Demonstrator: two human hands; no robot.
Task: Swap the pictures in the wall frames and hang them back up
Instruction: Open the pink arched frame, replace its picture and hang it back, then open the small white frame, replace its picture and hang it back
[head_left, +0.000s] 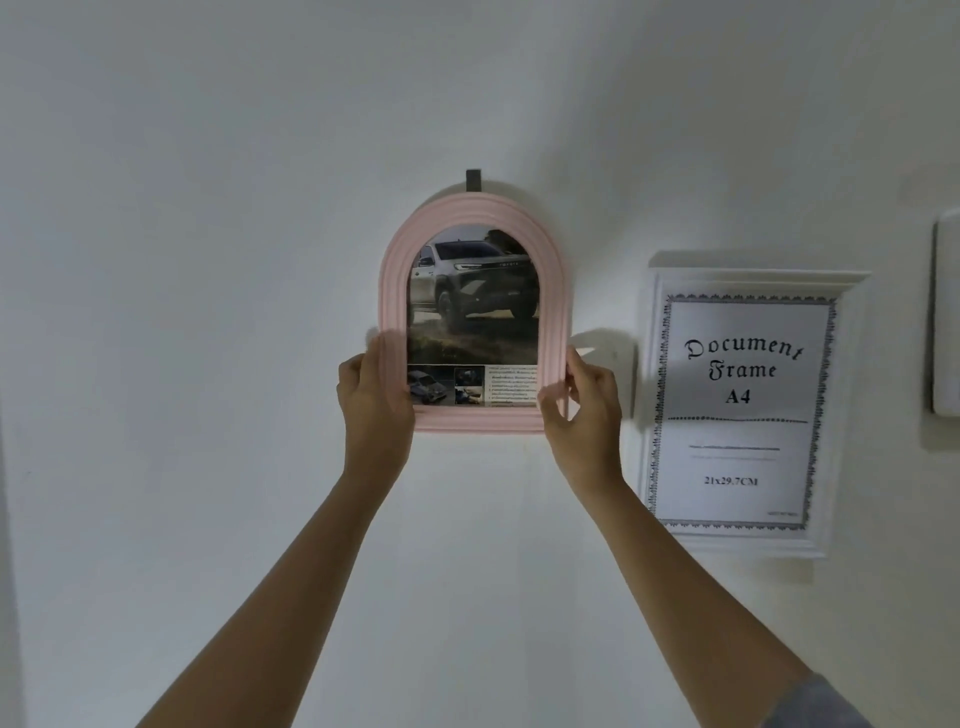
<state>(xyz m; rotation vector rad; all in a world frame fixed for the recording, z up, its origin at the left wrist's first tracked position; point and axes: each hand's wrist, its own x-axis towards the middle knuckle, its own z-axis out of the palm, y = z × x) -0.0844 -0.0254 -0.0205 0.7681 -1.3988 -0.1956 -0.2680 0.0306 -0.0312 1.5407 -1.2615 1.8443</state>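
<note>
Both hands grasp the pink arched frame (474, 312) at its lower corners: the left hand (371, 395) curls round the left edge, its fingertips blurred, and the right hand (582, 400) pinches the right edge between thumb and fingers. Whether the frame's top already rests on the dark hook (473, 180) is hard to tell. A car picture (472, 312) fills it. Just right hangs the white document frame (737, 415) on the wall (208, 260).
</note>
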